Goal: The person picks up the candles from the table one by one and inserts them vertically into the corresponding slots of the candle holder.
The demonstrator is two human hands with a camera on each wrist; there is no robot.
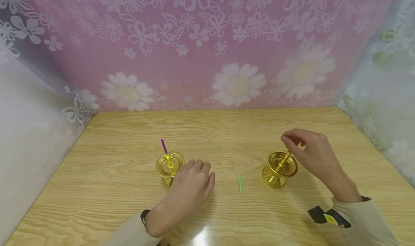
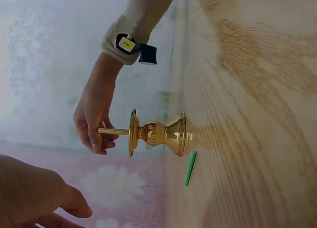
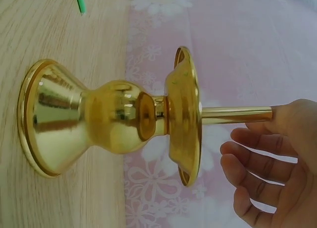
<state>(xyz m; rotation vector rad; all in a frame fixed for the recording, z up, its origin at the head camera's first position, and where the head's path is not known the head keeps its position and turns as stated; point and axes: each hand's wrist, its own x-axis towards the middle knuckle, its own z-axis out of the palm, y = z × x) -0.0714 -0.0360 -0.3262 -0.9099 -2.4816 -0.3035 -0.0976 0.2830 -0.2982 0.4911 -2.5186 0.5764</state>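
On the right of the table stands a golden candle holder [image 1: 273,181], upright, with a drip dish and a thin tube stem [image 3: 235,115]. My right hand [image 1: 312,152] pinches the top end of that stem between thumb and fingertips; the other fingers are loosely bent, as the right wrist view [image 3: 277,173] shows. Another golden candle holder [image 1: 176,157] stands at the left with a purple candle [image 1: 164,146] in its stem. My left hand [image 1: 192,183] hovers in front of it, fingers relaxed, no object visible in it. The hand hides part of that holder.
A thin green candle [image 1: 240,183] lies on the wooden table [image 1: 214,141] between the two holders, nearer the right one. Flowered cloth [image 1: 201,58] closes off the back and both sides. A black strap with a yellow label [image 1: 330,219] hangs from the right wrist.
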